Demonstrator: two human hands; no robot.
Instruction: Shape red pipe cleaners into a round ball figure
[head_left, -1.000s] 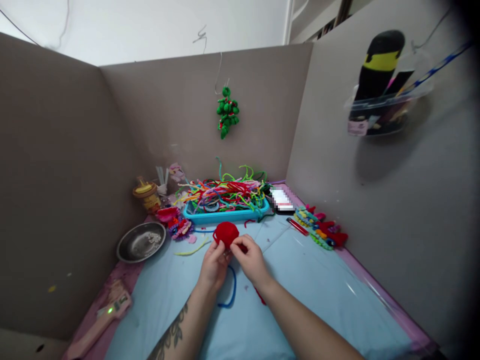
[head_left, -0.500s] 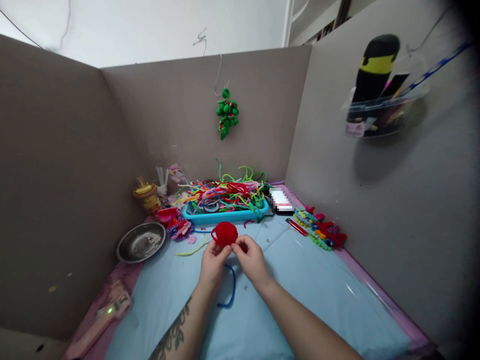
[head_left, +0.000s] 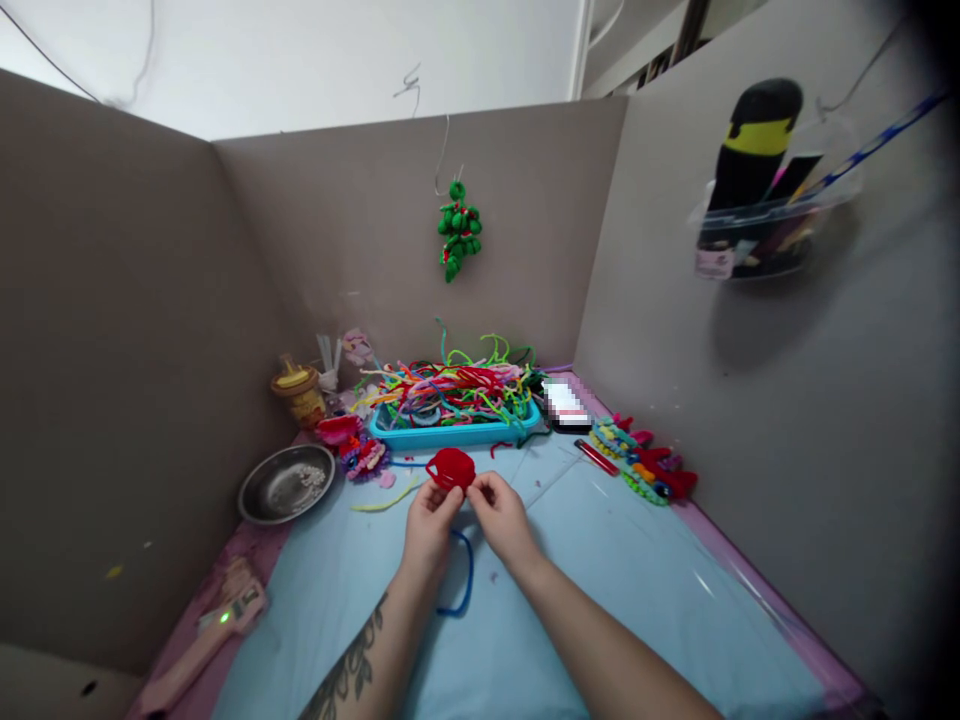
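Both hands pinch a round red fuzzy piece (head_left: 454, 468), apparently shaped from pipe cleaner, with a small loop on its left side. My left hand (head_left: 433, 510) grips its lower left edge, fingers curled behind. At the lower right edge, my right hand (head_left: 496, 505) presses thumb and fingertips together on it. Beneath my hands a bent blue pipe cleaner (head_left: 469, 575) lies on the cloth. A yellow pipe cleaner (head_left: 382, 504) rests to the left of my left hand.
Behind my hands stands a blue tray (head_left: 457, 436) heaped with pipe cleaners. A metal bowl (head_left: 259, 490) and a pink glue gun (head_left: 199, 650) lie left. On the right are a red cutter (head_left: 597, 458), a phone (head_left: 566, 405) and colourful finished pieces (head_left: 649, 465).
The view has shifted slightly. The red piece has tilted a little between my fingers, and both hands keep their pinch on it.
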